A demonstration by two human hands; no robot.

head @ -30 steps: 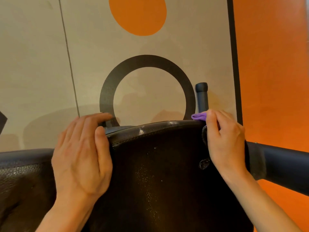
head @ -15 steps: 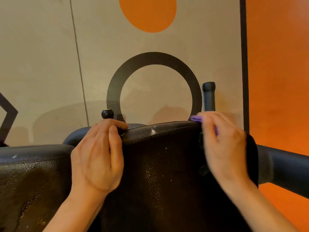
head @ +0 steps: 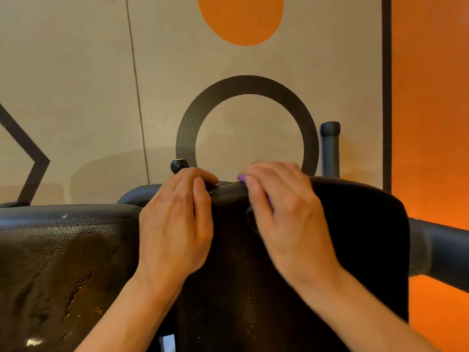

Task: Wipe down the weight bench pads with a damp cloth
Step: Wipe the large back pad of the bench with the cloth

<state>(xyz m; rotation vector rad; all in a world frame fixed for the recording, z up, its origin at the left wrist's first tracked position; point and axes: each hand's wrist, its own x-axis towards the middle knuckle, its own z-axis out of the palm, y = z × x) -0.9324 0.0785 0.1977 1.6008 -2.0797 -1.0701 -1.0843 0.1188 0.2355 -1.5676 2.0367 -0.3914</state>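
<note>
Black pebbled bench pad [head: 342, 250], glossy, gripped at its top edge by both hands.

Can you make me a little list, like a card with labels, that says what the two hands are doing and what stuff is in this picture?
place: gym bench by a beige wall with a black painted ring and an orange painted circle
left hand: gripping the top edge of the dark textured leather back pad
right hand: pressing a small purple cloth on that same top edge
cloth: mostly hidden under the fingers
other pad: glossy dark leather pad to the left
nearby: small round black knob, upright black padded post
</note>
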